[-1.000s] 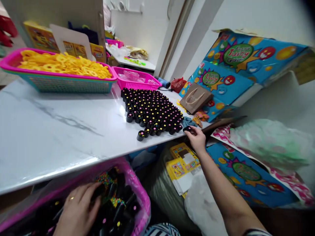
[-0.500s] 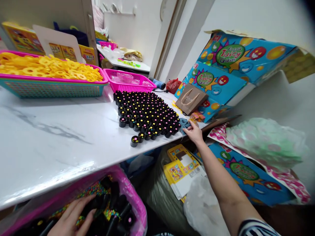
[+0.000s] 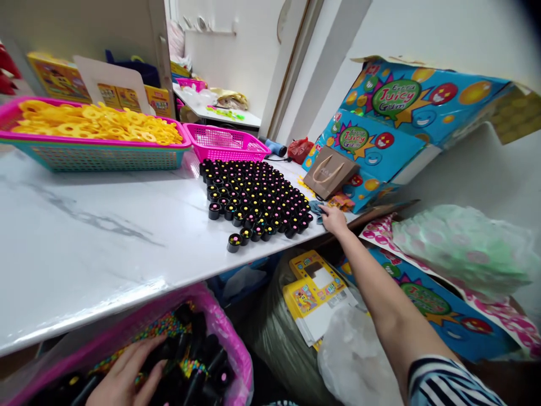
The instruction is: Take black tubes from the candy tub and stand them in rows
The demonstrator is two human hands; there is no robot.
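Observation:
My left hand (image 3: 131, 369) rests in a pink tub (image 3: 234, 338) lined with clear plastic, on top of black tubes (image 3: 203, 380) and small multicoloured beads (image 3: 163, 327). Its thumb stands apart from the other fingers, and the fingertips lie over the dark tubes. Stretched out at the right end of the table, my right hand (image 3: 335, 220) has its fingers closed on a crumpled blue cloth (image 3: 316, 207); the palm side is hidden. Just left of the cloth, many short black cups (image 3: 257, 197) with pink or yellow dots in their tops stand packed together.
On the white table (image 3: 105, 242) are a basket of yellow ring-shaped pieces (image 3: 101, 127), a pink basket (image 3: 228, 152), a brown paper bag (image 3: 328, 172) and blue gum boxes (image 3: 380, 132). Below lie yellow cartons (image 3: 315, 287), plastic bags (image 3: 350, 349) and another blue box (image 3: 439, 304).
My right hand has shifted slightly and turned over the blue cloth, its thumb no longer showing. The view has swung a little left. My left hand keeps its place in the tub.

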